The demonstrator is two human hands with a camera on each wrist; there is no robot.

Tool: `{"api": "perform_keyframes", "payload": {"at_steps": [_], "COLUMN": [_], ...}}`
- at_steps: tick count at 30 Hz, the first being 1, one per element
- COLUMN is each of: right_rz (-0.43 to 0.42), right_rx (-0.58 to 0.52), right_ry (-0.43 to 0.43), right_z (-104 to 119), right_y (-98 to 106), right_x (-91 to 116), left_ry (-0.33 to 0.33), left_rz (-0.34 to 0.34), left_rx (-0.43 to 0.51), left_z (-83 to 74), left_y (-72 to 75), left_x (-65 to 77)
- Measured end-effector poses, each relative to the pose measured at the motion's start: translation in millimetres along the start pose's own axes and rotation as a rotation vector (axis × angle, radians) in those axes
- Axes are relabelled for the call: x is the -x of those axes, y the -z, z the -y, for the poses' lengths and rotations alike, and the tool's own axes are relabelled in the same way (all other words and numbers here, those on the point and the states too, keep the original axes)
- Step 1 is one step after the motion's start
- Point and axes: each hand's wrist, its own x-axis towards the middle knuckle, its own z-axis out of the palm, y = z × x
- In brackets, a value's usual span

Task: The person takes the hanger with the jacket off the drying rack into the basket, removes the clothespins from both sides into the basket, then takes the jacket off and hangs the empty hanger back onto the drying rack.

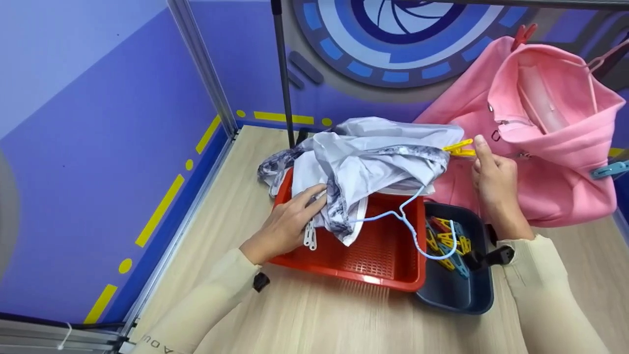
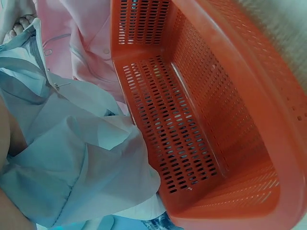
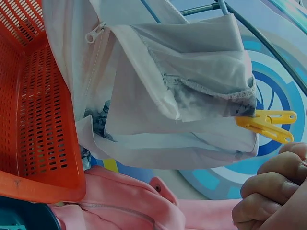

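A white jacket with grey patterned trim lies partly over a red basket. A light blue hanger sticks out of it, hook toward the right. My left hand grips the jacket's near left part; its thumb is hidden under the cloth. A pair of white clothespins hangs beside that hand. At the right end, a yellow clothespin bites the jacket's edge. Right beside it is my right hand, thumb raised and fingers curled, with nothing visible in them. The right wrist view shows a zipper pull on the jacket.
A dark blue tray with several yellow, blue and red clothespins stands right of the basket. Behind my right hand hangs a pink hooded garment with a red clothespin and a teal one. A dark pole rises at the back.
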Motion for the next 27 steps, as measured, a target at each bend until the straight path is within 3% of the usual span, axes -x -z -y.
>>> {"api": "perform_keyframes", "payload": {"at_steps": [8,17,27], "right_rz": [0.016,0.093,0.108], "right_rx": [0.019,0.011,-0.006], "right_ry": [-0.02,-0.018,0.011], "right_z": [-1.6,-1.3,-2.7], "right_y": [-1.6,-0.8,0.0], "right_x": [0.1,1.6,3.9], "left_ry": [-0.035,-0.028,-0.032], "left_rz": [-0.019,-0.043,-0.053], "left_rx": [-0.011,-0.01,0.006], "left_z": [0.1,0.3,3.0], "left_y": [-2.9,-6.2,-10.4], "left_x": [1.6,4.8,5.8]}}
